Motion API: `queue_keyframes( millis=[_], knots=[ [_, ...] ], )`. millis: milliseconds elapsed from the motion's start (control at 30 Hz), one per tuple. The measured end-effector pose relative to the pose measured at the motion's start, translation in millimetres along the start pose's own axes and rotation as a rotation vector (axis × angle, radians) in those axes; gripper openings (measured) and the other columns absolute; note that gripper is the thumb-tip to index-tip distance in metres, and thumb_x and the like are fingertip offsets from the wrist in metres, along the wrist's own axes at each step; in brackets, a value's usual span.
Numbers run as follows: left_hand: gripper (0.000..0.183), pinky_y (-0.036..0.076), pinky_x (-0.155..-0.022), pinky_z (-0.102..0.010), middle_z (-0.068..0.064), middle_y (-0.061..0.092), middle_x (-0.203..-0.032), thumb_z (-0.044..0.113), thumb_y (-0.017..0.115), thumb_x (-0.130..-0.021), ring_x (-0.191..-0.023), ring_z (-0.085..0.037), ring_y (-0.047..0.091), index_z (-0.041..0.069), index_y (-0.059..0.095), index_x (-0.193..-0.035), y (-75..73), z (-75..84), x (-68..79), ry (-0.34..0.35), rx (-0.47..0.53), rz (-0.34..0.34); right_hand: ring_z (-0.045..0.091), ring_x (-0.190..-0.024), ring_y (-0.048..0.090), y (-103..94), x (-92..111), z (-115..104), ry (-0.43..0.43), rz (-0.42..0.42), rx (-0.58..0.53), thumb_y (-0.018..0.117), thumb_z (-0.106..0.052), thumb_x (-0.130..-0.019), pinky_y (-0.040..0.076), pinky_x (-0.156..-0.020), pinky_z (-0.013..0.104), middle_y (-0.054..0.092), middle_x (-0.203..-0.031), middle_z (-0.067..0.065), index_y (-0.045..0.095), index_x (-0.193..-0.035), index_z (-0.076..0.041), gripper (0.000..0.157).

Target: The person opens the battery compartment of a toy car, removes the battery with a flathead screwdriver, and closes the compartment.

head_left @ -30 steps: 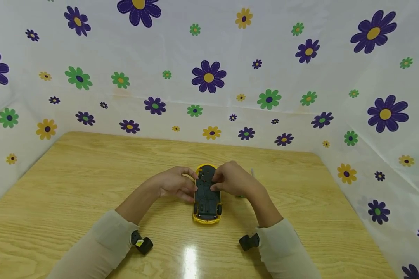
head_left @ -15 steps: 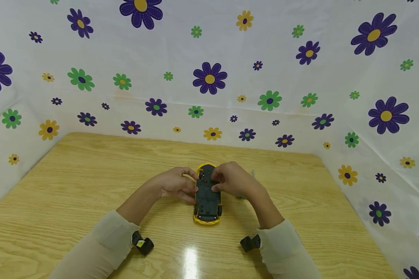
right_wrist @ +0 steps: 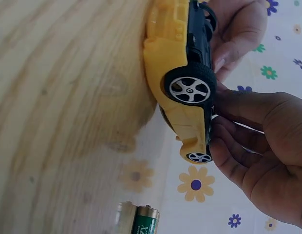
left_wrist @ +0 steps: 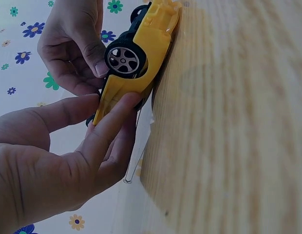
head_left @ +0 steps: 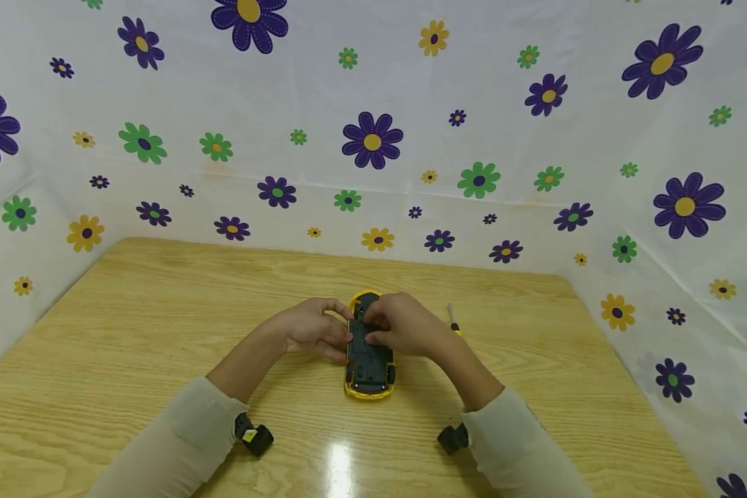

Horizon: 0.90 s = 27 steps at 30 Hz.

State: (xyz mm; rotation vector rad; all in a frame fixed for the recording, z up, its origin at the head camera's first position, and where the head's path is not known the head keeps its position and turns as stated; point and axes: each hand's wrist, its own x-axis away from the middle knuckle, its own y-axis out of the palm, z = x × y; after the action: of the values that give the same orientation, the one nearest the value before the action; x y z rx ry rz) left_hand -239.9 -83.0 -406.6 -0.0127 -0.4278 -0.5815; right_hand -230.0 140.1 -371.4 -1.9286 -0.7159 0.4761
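Observation:
A yellow toy car (head_left: 361, 366) lies wheels-up on the table, its black underside facing me. My left hand (head_left: 311, 328) holds its left side; in the left wrist view, that hand's thumb and fingers (left_wrist: 112, 124) grip the yellow body near a wheel (left_wrist: 124, 59). My right hand (head_left: 407, 325) reaches over from the right, with curved fingers at the underside. In the right wrist view, the fingertips of my right hand (right_wrist: 277, 141) touch the black base between the wheels. Whether they pinch a small part there is hidden.
A screwdriver (head_left: 453, 319) lies right of the car, its handle partly behind my right wrist. In the right wrist view, a green battery (right_wrist: 145, 222) stands on the wooden table (right_wrist: 58, 122). A flower-patterned cloth (head_left: 373, 90) hangs behind and at both sides.
My right hand has shifted left across the car's underside, showing more of the screwdriver and covering the green object beside the wrist. My left hand and the car stay nearly still.

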Motion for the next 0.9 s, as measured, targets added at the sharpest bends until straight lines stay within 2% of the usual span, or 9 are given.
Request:
queue_keyframes(
  millis=[167, 500, 633, 900],
  knots=[
    [0.039, 0.063, -0.085, -0.047, -0.027, 0.064, -0.114, -0.008, 0.059, -0.096, -0.096, -0.033, 0.072, -0.001, 0.045, -0.133, 0.3, 1.1, 0.6, 0.003, -0.001, -0.004, 0.013, -0.084, 0.061, 0.7, 1.9, -4.2, 0.006, -0.001, 0.01, 0.081, -0.016, -0.091, 0.056, -0.072, 0.027, 0.069, -0.094, 0.0, 0.075, -0.11, -0.005, 0.023],
    [0.039, 0.064, -0.082, -0.044, -0.028, 0.066, -0.116, -0.007, 0.06, -0.097, -0.094, -0.032, 0.073, -0.001, 0.045, -0.132, 0.7, 2.2, 1.7, 0.005, 0.001, -0.007, 0.016, -0.1, 0.062, 6.7, 12.0, -3.6, 0.012, 0.012, 0.028, 0.08, -0.026, -0.092, 0.057, -0.084, 0.032, 0.067, -0.114, 0.007, 0.07, -0.125, -0.001, 0.043],
    [0.038, 0.064, -0.082, -0.044, -0.028, 0.066, -0.117, -0.007, 0.06, -0.097, -0.095, -0.033, 0.073, -0.001, 0.045, -0.132, 0.5, 1.9, 1.6, 0.007, 0.003, -0.002, 0.018, -0.101, 0.063, 10.2, 15.0, -4.0, 0.017, 0.041, 0.046, 0.079, -0.026, -0.093, 0.058, -0.084, 0.034, 0.067, -0.115, 0.007, 0.07, -0.126, -0.003, 0.042],
    [0.039, 0.063, -0.084, -0.046, -0.027, 0.063, -0.117, -0.008, 0.059, -0.097, -0.096, -0.033, 0.073, -0.002, 0.046, -0.133, 2.5, 2.7, 1.9, 0.01, 0.001, 0.006, 0.025, -0.111, 0.063, 16.8, 22.5, -9.4, 0.071, 0.085, 0.032, 0.078, -0.023, -0.094, 0.056, -0.097, 0.042, 0.068, -0.118, 0.009, 0.07, -0.127, -0.001, 0.041]
  ],
)
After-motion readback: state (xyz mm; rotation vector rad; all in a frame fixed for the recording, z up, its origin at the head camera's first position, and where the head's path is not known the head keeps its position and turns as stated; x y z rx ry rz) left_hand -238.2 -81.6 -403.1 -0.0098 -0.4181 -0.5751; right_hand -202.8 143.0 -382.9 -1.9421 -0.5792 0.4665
